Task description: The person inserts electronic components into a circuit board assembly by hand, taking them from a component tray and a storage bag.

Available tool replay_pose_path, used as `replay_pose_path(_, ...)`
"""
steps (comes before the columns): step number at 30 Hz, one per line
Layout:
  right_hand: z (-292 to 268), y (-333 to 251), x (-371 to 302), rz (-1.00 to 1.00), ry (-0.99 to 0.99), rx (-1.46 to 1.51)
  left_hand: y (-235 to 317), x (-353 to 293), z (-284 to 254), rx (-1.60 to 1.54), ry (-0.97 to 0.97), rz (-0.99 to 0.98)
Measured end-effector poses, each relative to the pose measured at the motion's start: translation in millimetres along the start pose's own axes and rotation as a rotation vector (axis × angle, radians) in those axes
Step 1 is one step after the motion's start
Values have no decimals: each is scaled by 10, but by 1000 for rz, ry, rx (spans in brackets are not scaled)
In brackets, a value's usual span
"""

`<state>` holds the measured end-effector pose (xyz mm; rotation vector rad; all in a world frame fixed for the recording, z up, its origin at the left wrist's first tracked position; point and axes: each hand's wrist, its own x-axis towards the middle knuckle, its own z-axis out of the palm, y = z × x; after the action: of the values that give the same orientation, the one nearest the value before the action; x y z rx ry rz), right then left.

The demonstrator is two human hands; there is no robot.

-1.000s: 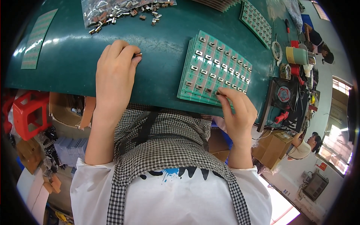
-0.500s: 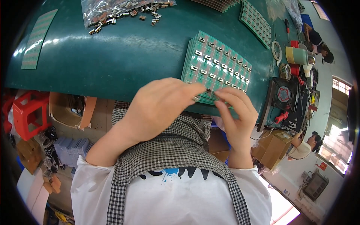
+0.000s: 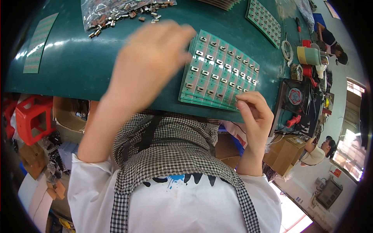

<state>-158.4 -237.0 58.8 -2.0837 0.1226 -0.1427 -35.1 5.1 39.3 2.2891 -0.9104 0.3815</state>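
- Near the left edge of the green table (image 3: 77,73) lies a pale green panel (image 3: 40,42); I see no switches upon it, so it seems not yet filled.
- Toward the far edge, a clear bag (image 3: 110,9) with many small switches is open, and some loose switches (image 3: 112,24) lie just beside it; the supply looks plentiful.
- The left hand (image 3: 149,58) is above the table, blurred; I cannot tell if its fingers pinch something.
- The top circuit board (image 3: 216,68) lies on a stack at the near edge. Its three farther rows look filled; the nearest row has switches from its left corner until the right fingers, which hide the rest.
- The right hand (image 3: 254,112) brings thumb and forefinger close together at the board's near edge; whether a switch is between, I cannot tell.
- By the far right corner, another board (image 3: 264,22) looks filled.
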Motion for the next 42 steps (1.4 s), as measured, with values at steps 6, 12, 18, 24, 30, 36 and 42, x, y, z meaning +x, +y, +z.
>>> replay_pose_path(6, 7, 11, 15, -130, -28, -422, -658, 203, 108, 325, -82, -47)
replay_pose_path(12, 92, 91, 110, -362, -2, -546, -653, 204, 162, 90, -89, -158)
replay_pose_path(18, 115, 201, 141, -487, -4, -472, -680, 188, 211, 104, 17, -65)
replay_pose_path(24, 64, 198, 100, -537, -4, -501, -726, 122, 191, 259, 66, -139)
replay_pose_path(30, 143, 252, 151, -512, 29, -432, -499, 15, 104, 291, -46, -175)
replay_pose_path(36, 77, 247, 145, -587, 10, -496, -388, -180, 93, 251, 19, -148)
replay_pose_path(42, 54, 143, 143, -554, -61, -502, -369, -256, 80, 216, 44, -119)
